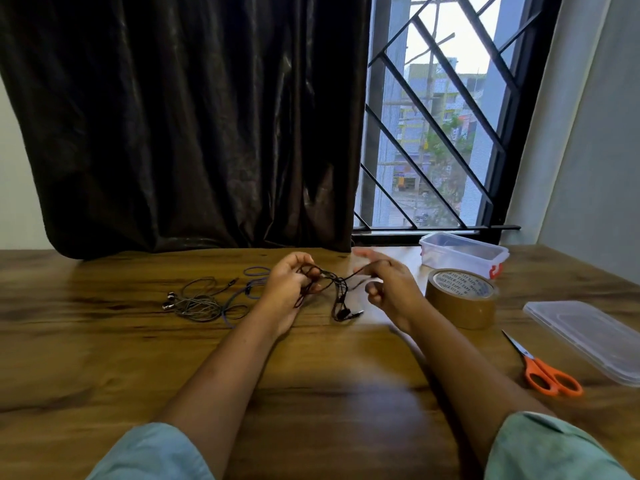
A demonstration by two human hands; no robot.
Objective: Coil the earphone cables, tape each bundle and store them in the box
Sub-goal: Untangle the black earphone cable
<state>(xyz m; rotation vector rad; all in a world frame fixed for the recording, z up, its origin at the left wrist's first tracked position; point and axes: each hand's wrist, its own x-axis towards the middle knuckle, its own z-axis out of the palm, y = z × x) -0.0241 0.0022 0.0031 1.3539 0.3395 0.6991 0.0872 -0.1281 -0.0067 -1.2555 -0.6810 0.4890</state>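
My left hand [289,285] grips a bunch of loops of a black earphone cable [337,289] above the wooden table [138,358]. My right hand [388,284] is blurred and pinches a strand of the same cable, which runs between the two hands. The cable's earbuds and plug hang down to the table between my wrists. A grey earphone cable [199,301] and a blue one [251,277] lie tangled on the table, left of my left hand. A roll of brown tape [460,299] stands right of my right hand. The clear plastic box [462,252] sits open behind the tape.
The box's clear lid [585,337] lies at the right edge of the table. Orange-handled scissors [543,370] lie in front of it. A dark curtain [190,126] and a barred window [436,133] stand behind the table.
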